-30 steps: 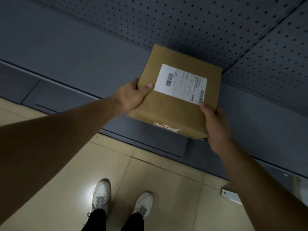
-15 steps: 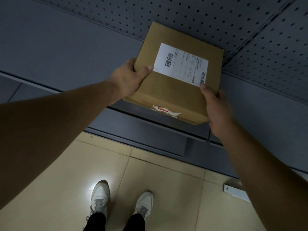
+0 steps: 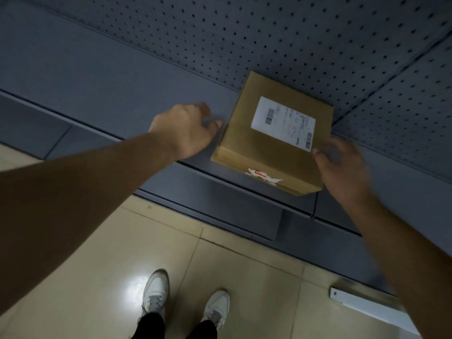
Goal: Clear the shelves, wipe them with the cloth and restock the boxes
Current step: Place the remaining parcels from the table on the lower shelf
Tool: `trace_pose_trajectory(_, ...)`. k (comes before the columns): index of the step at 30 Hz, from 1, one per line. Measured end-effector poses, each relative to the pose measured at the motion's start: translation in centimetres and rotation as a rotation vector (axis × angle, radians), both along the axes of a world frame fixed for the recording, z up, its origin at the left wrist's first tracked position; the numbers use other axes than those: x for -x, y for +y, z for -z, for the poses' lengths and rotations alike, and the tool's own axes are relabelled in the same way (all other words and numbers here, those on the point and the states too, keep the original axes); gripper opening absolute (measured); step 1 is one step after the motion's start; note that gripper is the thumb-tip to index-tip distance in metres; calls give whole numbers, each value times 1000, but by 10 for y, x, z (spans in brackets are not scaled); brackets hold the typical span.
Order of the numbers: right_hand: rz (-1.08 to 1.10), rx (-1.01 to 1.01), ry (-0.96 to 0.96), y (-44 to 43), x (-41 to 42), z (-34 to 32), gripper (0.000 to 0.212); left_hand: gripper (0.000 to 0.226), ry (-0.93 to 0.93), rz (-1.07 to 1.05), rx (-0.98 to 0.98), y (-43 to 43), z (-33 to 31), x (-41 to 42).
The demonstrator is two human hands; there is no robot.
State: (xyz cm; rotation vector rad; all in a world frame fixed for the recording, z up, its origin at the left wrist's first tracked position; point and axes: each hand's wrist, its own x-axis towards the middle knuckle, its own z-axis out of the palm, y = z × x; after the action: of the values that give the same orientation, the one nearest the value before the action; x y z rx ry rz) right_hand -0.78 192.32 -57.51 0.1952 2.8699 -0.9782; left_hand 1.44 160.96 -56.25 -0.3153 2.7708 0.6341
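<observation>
A dark blue-grey metal shelf (image 3: pixel 117 94) runs slantwise across the upper half of the view, backed by a perforated panel (image 3: pixel 269 33) of the same colour. A seam divides that panel from a second perforated panel (image 3: pixel 415 113) to the right. Below the shelf's front lip lies a lower ledge (image 3: pixel 220 192), and below that a floor of beige tiles (image 3: pixel 110 253) with a bright patch of glare beside the person's feet.

The cardboard box (image 3: pixel 244 140) rests on the shelf, its far edge against the perforated panel just left of the seam, its near face close to the shelf's front lip. A white shipping label (image 3: pixel 283 122) with barcodes covers much of its top, and a torn red-and-white sticker (image 3: pixel 264 176) clings to its near face.

The left hand (image 3: pixel 186 130) hovers over the bare shelf just beside the box's left side, its fingers loosely curled and holding nothing. Its thumb tip comes very near the cardboard; whether it touches cannot be told. The right hand (image 3: pixel 342 167) is at the box's near right corner, blurred, with its thumb at the top edge by the label's corner. Whether it grips the box cannot be told.

On the floor stand two white sneakers, the left sneaker (image 3: pixel 155 289) and the right sneaker (image 3: pixel 216 307), under black trouser legs. A white flat strip (image 3: pixel 362 307) lies on the tiles at lower right, partly hidden behind the right forearm.
</observation>
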Motion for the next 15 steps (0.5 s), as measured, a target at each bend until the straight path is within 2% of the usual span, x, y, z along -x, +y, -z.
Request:
trace_pose_trajectory(3, -92, -35, 23, -16, -13, -26, 33, 43, 22, 38, 63, -23, -28, -20)
trace_pose_trajectory(8, -208, -123, 77, -33, -36, -74, 28, 40, 82, 101, 134, -44, -86, -43)
trace_pose_trajectory(15, -203, -213, 168, -37, -87, -150, 26, 40, 183, 189, 140, -32, -174, -75)
